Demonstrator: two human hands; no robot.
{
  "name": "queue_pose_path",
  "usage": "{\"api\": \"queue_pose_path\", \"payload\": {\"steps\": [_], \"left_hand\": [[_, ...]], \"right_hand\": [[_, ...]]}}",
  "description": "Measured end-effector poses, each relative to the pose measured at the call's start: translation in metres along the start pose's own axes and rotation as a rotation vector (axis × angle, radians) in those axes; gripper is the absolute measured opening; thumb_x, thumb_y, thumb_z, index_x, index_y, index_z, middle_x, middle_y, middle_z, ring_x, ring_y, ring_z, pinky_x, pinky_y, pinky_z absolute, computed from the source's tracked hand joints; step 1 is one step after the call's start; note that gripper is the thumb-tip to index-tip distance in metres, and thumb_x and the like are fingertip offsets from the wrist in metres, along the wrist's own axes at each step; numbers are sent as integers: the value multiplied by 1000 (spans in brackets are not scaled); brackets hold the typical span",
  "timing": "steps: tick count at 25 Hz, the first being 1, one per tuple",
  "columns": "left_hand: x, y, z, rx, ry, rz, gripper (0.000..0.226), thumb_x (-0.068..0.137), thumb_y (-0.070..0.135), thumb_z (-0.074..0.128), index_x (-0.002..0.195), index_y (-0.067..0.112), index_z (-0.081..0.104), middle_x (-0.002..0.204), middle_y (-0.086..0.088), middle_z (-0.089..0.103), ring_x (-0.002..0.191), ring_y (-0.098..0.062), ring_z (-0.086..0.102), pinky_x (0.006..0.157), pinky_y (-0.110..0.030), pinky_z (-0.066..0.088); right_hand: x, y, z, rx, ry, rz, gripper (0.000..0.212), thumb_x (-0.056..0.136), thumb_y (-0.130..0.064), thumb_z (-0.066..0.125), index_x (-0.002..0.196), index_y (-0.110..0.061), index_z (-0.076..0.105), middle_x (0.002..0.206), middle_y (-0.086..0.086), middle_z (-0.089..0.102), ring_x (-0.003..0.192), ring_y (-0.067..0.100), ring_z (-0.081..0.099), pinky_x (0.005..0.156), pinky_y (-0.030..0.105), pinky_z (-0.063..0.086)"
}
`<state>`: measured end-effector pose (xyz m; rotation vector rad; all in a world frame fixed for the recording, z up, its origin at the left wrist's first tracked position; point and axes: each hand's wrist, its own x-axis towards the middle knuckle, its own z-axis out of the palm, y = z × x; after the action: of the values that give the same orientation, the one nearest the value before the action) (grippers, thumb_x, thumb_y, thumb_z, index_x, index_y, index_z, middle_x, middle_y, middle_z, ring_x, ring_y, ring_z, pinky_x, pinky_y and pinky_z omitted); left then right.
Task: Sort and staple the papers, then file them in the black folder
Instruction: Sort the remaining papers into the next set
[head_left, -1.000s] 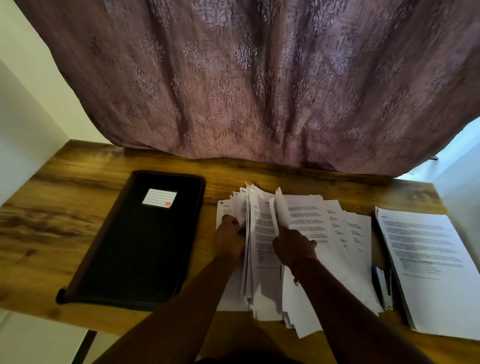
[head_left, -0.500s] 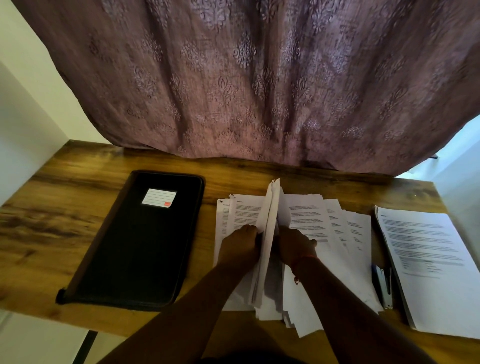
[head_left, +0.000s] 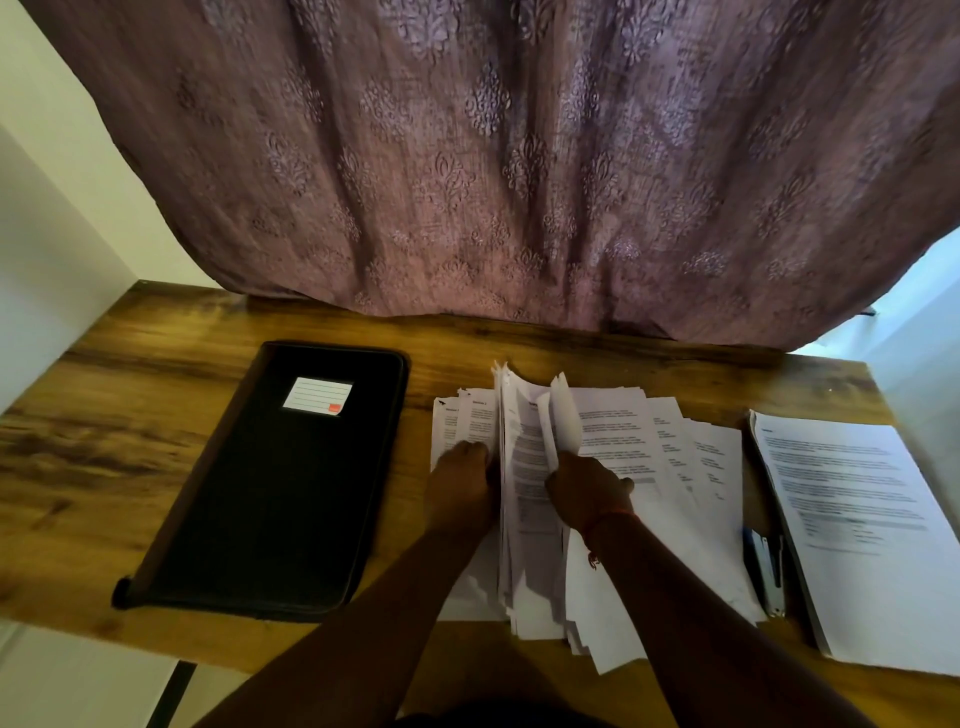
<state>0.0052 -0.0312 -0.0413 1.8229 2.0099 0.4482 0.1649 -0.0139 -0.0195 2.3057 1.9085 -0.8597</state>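
A loose pile of printed papers (head_left: 670, 467) lies spread on the wooden table in front of me. My left hand (head_left: 460, 488) holds up a bundle of sheets on edge at the pile's left. My right hand (head_left: 587, 491) pinches one curled sheet (head_left: 563, 421) lifted off the right part of the pile. The shut black folder (head_left: 280, 493) with a white label lies flat to the left, apart from both hands. A stapler (head_left: 766, 569) lies between the pile and a neat stack of papers (head_left: 862, 519) at the right.
A purple patterned curtain (head_left: 493, 156) hangs down to the table's (head_left: 104, 441) far edge. A white wall stands close on the left. The table's near edge runs just under the folder and papers.
The upright bundle has tipped left under my left hand, opening a printed page beneath. My right hand has lifted another sheet, which now curls upward.
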Motion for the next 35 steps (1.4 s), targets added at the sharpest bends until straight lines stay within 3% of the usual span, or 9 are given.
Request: {"api": "queue_pose_path", "payload": {"steps": [2,4,10,14,18,23,28,32,35], "left_hand": [[5,-6,4,-11,-8,-130,34,100,41,45,120,16,58,134,-12,49,124,-31,47,101,-45,47],[7,-8,4,-14,-31,-166,38,100,41,46,126,16,56,140,-13,44,128,-33,44,105,-47,45],[-9,15,-3,-80,63,59,24,100,40,49,112,22,60,106,2,66,100,-18,64,83,-29,54],[-10,18,1,-89,87,223,25,99,28,52,116,13,63,104,-7,69,96,-25,69,85,-38,57],[-10,24,-8,-55,35,142,29,102,30,46,122,13,57,115,-7,66,108,-25,64,95,-37,51],[-2,29,-29,-167,60,12,29,102,33,45,125,18,53,125,-4,62,115,-24,60,96,-36,50],[-7,51,-80,-123,339,113,33,104,34,42,128,16,55,116,-4,65,98,-19,65,78,-24,48],[-19,88,-136,-253,366,254,35,101,22,49,136,20,48,132,-2,59,113,-22,62,91,-34,55],[-31,104,-158,-494,486,329,39,103,18,47,141,23,44,135,2,58,119,-13,58,97,-26,51]], "right_hand": [[-1,0,-1,4,3,-9,27,97,-34,41,119,-28,55,115,3,63,115,30,57,109,57,28],[-1,1,0,13,4,-13,28,97,-33,40,121,-29,54,116,2,63,116,30,56,109,56,27],[4,4,4,-16,6,-25,24,96,-35,45,115,-28,57,112,2,65,111,30,59,106,59,31],[4,7,6,-58,11,-41,24,96,-35,54,119,-28,58,118,2,65,117,29,57,109,60,29],[5,5,0,-50,-3,-27,26,97,-36,49,118,-25,57,119,5,63,117,31,56,108,60,31],[19,5,-9,24,-33,-21,27,93,-37,50,113,-22,60,111,5,66,103,29,62,96,51,47],[21,5,-17,-37,-74,-24,31,94,-36,52,120,-20,59,112,6,66,105,28,62,97,46,49],[14,6,-22,74,-164,-60,34,96,-37,53,126,-22,53,114,6,63,107,24,60,98,41,49],[8,14,-29,161,-164,-122,33,96,-37,54,125,-22,53,114,4,63,110,24,60,100,40,48]]}}
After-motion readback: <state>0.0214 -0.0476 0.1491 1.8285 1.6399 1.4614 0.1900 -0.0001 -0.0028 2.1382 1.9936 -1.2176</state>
